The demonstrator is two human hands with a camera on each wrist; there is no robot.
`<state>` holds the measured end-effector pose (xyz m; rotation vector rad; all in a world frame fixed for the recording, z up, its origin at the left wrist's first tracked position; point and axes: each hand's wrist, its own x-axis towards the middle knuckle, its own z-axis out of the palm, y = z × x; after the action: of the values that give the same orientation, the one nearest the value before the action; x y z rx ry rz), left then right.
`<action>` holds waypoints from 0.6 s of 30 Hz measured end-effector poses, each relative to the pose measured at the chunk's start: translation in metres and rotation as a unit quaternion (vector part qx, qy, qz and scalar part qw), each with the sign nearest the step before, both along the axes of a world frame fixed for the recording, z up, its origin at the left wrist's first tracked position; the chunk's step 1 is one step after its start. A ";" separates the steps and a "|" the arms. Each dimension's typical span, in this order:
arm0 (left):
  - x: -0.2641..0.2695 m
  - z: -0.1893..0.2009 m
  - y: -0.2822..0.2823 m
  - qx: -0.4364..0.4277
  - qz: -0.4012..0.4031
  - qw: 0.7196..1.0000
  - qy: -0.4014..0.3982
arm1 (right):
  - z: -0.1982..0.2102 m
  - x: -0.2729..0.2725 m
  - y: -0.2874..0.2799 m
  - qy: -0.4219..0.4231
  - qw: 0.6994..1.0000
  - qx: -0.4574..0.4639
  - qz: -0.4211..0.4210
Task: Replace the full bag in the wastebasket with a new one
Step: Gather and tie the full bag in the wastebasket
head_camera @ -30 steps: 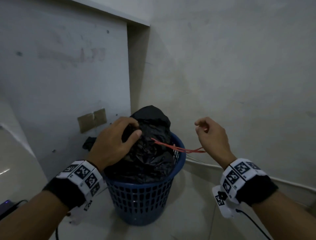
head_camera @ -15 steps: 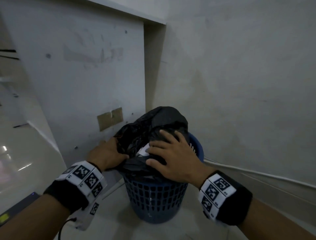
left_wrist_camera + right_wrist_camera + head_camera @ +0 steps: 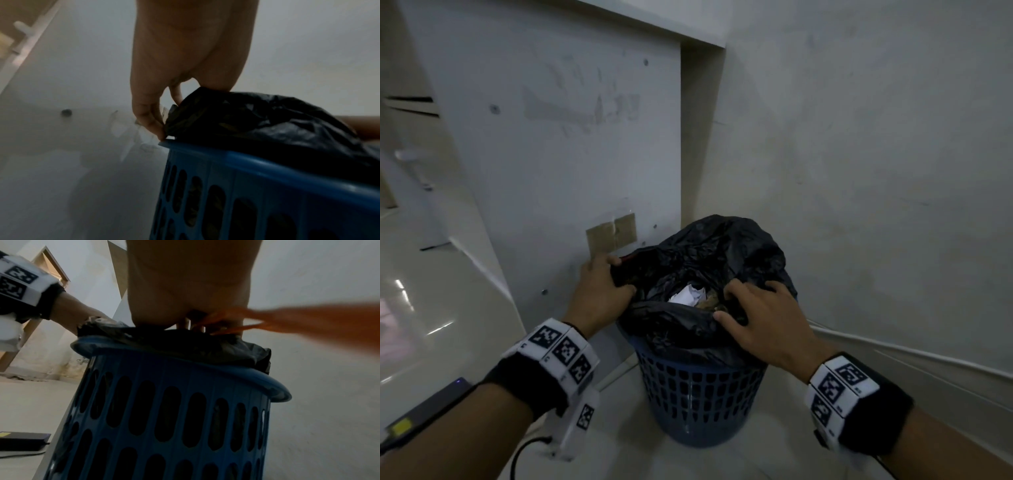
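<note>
My left hand [image 3: 599, 291] and right hand [image 3: 760, 318] both clutch the black bag's [image 3: 709, 253] mouth, low centre, bag seated in the blue wastebasket [image 3: 698, 394]. Risk: uneven pull tears plastic; crumpled paper [image 3: 688, 294] spills.

Bag [image 3: 709, 260] sits in wastebasket [image 3: 698, 394] on floor [image 3: 441, 308], in wall corner; paper [image 3: 688, 294] inside bag; hands at left and right of bag mouth.

right hand fingertips [image 3: 732, 296]: tucked into the black bag [image 3: 715, 253], hidden.
orange strip [image 3: 308, 321]: blurred, cut off at 3 o'clock.
dark box [image 3: 424, 411]: cut off at 8 o'clock.
</note>
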<state>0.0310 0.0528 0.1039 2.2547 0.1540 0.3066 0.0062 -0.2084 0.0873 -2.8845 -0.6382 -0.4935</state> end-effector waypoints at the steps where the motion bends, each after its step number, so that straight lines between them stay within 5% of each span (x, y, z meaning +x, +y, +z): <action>1: -0.001 0.002 -0.002 -0.039 -0.008 0.999 0.011 | 0.001 0.000 0.001 -0.008 1.000 0.014 0.005; 7: -0.007 0.012 -0.012 -0.169 -0.044 0.984 -0.041 | 0.017 -0.005 0.017 -0.024 0.991 0.124 0.041; 14: -0.021 0.027 -0.042 -0.051 -0.141 0.967 -0.208 | 0.039 -0.002 0.046 0.034 0.967 0.242 0.065; 18: -0.027 0.030 -0.051 -0.013 -0.195 0.957 -0.217 | 0.040 0.009 0.052 0.031 0.968 0.242 0.066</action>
<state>0.0042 0.0018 0.1341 2.0783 -0.5079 0.5683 0.0153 -0.1563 0.1275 -2.3723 -0.5963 -0.4607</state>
